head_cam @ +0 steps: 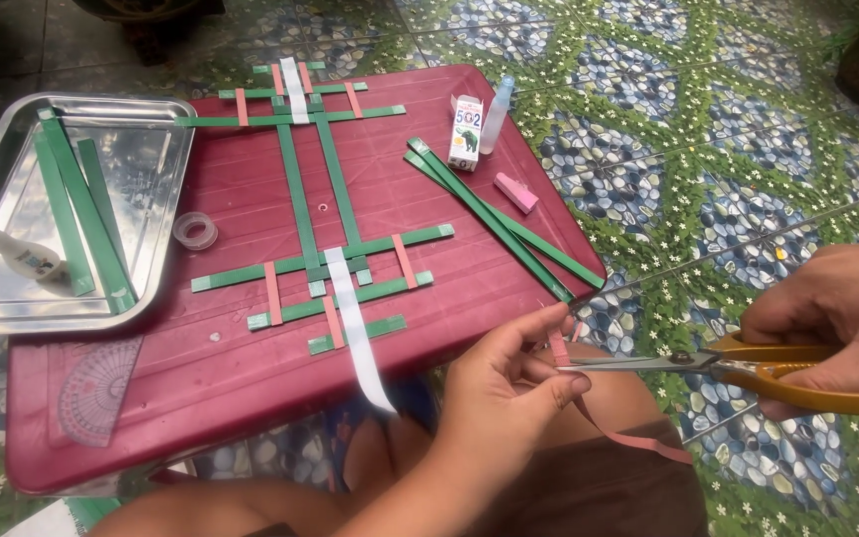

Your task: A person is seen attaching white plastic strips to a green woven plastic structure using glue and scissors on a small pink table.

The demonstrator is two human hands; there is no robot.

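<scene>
A thin pink strip (603, 423) is pinched between thumb and fingertips of the left hand (509, 383), while yellow-handled scissors (738, 373) are gripped by the closed right hand (837, 313), their blades laid against the strip just beside the left fingertips and apparently almost closed, though this is hard to judge. The strip's free length trails slack over the lap, so a slanted or misplaced cut could be caused by sagging, and the fingertips could be nicked. Beyond, a lattice of green strips (325, 214) lies on the red table (151, 388), well apart.
</scene>
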